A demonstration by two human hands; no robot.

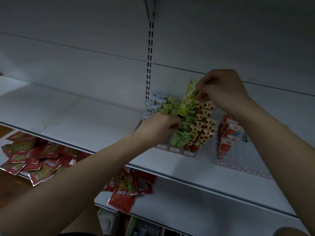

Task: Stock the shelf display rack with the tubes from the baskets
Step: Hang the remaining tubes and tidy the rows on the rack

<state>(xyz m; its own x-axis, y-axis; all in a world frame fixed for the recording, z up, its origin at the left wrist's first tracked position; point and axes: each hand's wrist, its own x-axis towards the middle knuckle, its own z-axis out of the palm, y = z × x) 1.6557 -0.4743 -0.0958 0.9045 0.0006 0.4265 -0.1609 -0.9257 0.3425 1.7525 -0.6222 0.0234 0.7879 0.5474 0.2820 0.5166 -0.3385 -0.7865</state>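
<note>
2 hands at rack (185, 130) | right hand (221, 92) pinches yellow tube (187, 97) | left hand (162, 125) seemingly grips green tubes (185, 126)

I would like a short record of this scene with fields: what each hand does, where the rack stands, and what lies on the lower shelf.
right hand: pinches the yellow tube by its top end, cap pointing down over the rack
left hand: rests among the green tubes; its grip is hidden
display rack: on the white shelf, with rows of tubes
lower shelf: red packets lie loose
</note>
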